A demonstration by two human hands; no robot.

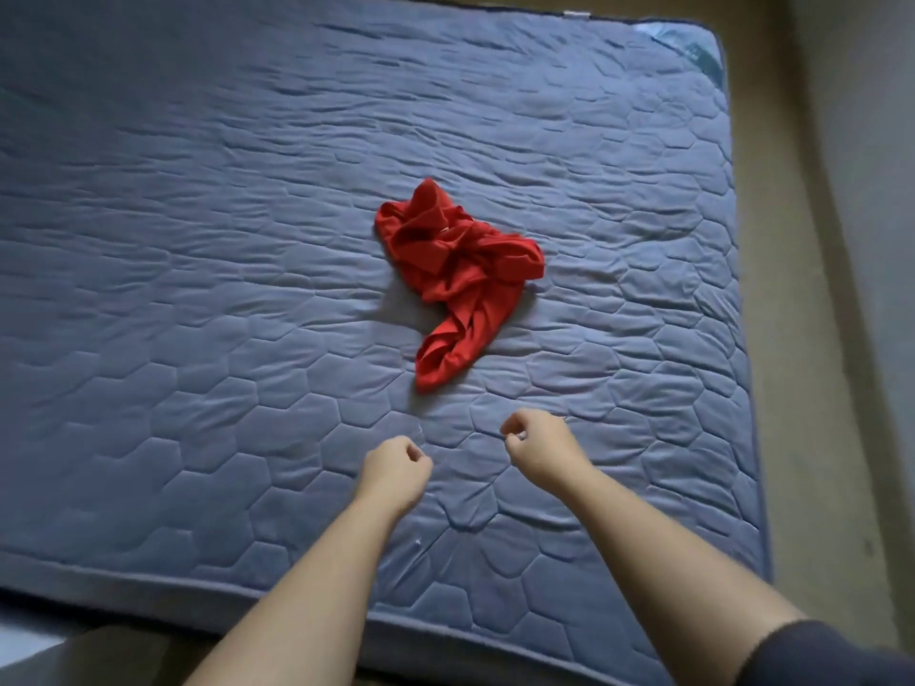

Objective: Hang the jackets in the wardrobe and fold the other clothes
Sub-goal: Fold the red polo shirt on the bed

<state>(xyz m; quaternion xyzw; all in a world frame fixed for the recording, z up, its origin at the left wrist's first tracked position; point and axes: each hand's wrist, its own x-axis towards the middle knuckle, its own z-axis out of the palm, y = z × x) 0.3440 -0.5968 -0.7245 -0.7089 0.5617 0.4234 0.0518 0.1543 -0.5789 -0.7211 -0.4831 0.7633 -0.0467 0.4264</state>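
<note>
A red garment (pixel 458 277) lies crumpled near the middle of a blue quilted mattress (pixel 198 289). It is bunched at the top and has one twisted part that runs down toward the person, so its real shape is hidden; I cannot tell if it is a shirt or something else, but it does not look like a jacket. For this reason I judge it belongs to the clothes to fold, not to hang. The mattress carries nothing else, and this wide flat surface seems a good place for spreading cloth.

Both arms reach forward over the near part of the mattress. The left hand (pixel 393 470) and the right hand (pixel 534 445) are near each other, just short of the lower end of the garment and not touching it. The fingers of both hands are curled in, almost like loose fists, and they grip nothing that I can see. Probably the hands are held so because they are about to reach for the cloth.

The wardrobe is not in view. At the right of the mattress a strip of bare floor (pixel 792 339) shows.

The next move, in my judgement, is to take the garment by two edges and pull it flat, because a twisted piece cannot be folded neatly.
</note>
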